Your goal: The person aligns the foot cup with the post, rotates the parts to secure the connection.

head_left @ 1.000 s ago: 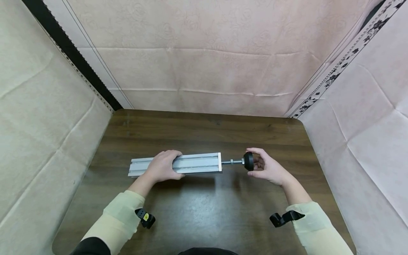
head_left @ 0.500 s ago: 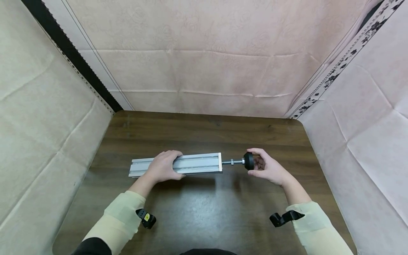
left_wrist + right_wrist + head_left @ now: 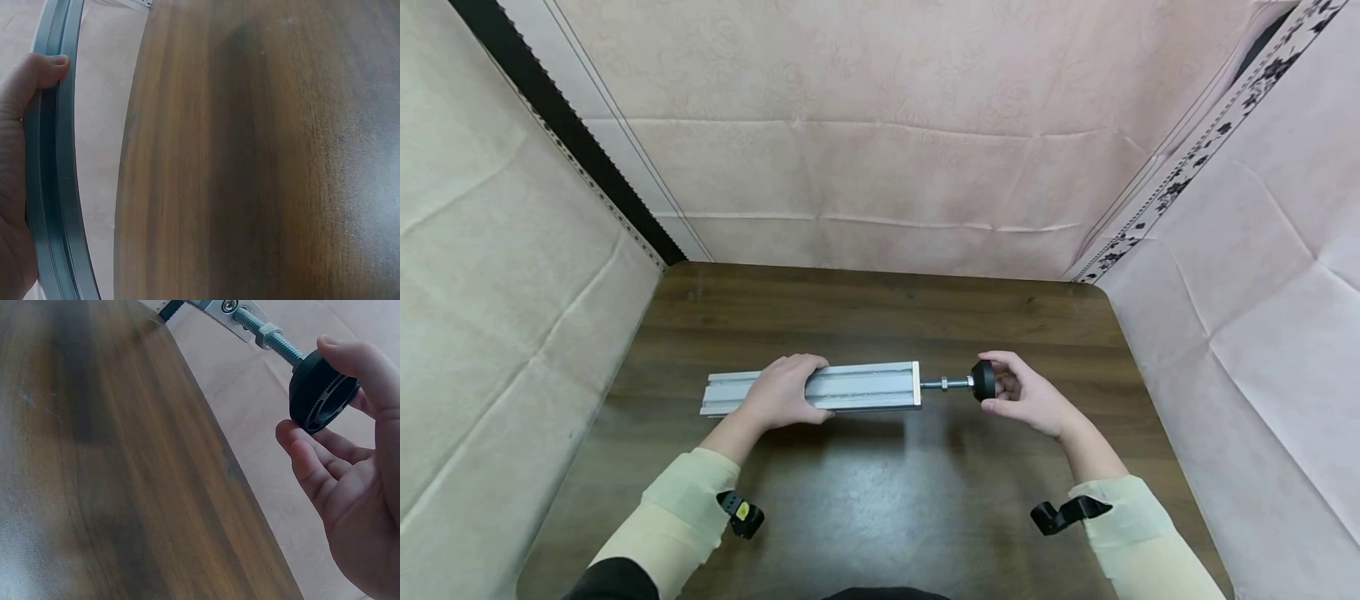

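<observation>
My left hand (image 3: 782, 396) grips a silver aluminium profile (image 3: 865, 386) around its middle, thumb along the near side. Grooves run down the profile's length, and the left wrist view shows the thumb on its grooved side (image 3: 69, 162). From the plate on its right end, a threaded rod (image 3: 284, 349) with a hex nut (image 3: 267, 334) sticks out. A round black levelling foot (image 3: 983, 381) sits at the rod's outer end. My right hand (image 3: 1030, 396) holds this foot by its rim, with thumb and fingers on opposite sides; its hollow underside faces the palm. The profile lies level, lifted off the table.
Below is a brown wood-grain table (image 3: 880, 317) with rounded far corners. Pale cloth hangs behind it (image 3: 850, 167) and on both sides. Each forearm wears a light sleeve and a black wrist camera (image 3: 748, 518).
</observation>
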`<state>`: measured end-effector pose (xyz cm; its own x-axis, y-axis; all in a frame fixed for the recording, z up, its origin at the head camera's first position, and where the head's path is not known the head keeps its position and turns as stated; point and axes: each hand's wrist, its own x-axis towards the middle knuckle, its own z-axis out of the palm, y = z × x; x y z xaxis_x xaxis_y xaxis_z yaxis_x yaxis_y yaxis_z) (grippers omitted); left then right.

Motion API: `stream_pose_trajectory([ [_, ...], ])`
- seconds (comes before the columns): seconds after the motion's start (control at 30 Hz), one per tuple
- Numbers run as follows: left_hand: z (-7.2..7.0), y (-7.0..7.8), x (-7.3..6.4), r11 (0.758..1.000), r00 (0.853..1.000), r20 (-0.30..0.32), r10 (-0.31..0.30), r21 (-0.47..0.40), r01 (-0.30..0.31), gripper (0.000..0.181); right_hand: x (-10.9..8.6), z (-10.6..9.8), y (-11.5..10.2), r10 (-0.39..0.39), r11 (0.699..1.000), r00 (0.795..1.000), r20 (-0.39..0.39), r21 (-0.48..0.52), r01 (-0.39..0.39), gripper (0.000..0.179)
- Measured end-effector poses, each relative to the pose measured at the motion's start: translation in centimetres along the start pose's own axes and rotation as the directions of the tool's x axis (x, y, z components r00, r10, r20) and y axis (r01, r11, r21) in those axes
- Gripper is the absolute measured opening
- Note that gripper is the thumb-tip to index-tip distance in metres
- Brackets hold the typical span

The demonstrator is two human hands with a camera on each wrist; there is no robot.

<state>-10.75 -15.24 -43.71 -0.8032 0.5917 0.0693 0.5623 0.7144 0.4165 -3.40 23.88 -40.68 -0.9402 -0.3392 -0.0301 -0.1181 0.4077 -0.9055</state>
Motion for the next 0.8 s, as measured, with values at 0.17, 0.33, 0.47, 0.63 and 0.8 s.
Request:
stream_pose_trajectory([
  [0.17, 0.03, -0.02, 0.03, 1.000, 1.000, 0.002, -0.007, 0.002, 0.007, 0.069, 0.07, -0.07, 0.12, 0.018, 1.000, 1.000, 0.008, 0.001, -0.018, 0.064],
  [0.33, 0.05, -0.03, 0.04, 1.000, 1.000, 0.005, -0.010, 0.003, 0.010, 0.070, 0.18, -0.09, 0.27, 0.031, 0.999, 0.999, 0.005, -0.012, -0.031, 0.061],
  [0.47, 0.05, 0.03, 0.05, 1.000, 1.000, 0.011, -0.012, 0.002, 0.012, 0.070, 0.21, -0.06, 0.25, 0.035, 0.999, 0.999, 0.005, -0.016, -0.035, 0.060],
  [0.63, -0.01, 0.16, 0.08, 1.000, 1.000, 0.020, -0.011, 0.002, 0.011, 0.070, 0.14, -0.06, 0.30, 0.040, 0.999, 0.999, 0.004, 0.006, -0.040, 0.055],
  [0.8, -0.04, 0.18, 0.13, 1.000, 1.000, 0.023, -0.007, 0.004, 0.007, 0.070, 0.11, 0.02, -0.10, 0.042, 0.998, 0.999, 0.008, 0.038, -0.042, 0.049],
])
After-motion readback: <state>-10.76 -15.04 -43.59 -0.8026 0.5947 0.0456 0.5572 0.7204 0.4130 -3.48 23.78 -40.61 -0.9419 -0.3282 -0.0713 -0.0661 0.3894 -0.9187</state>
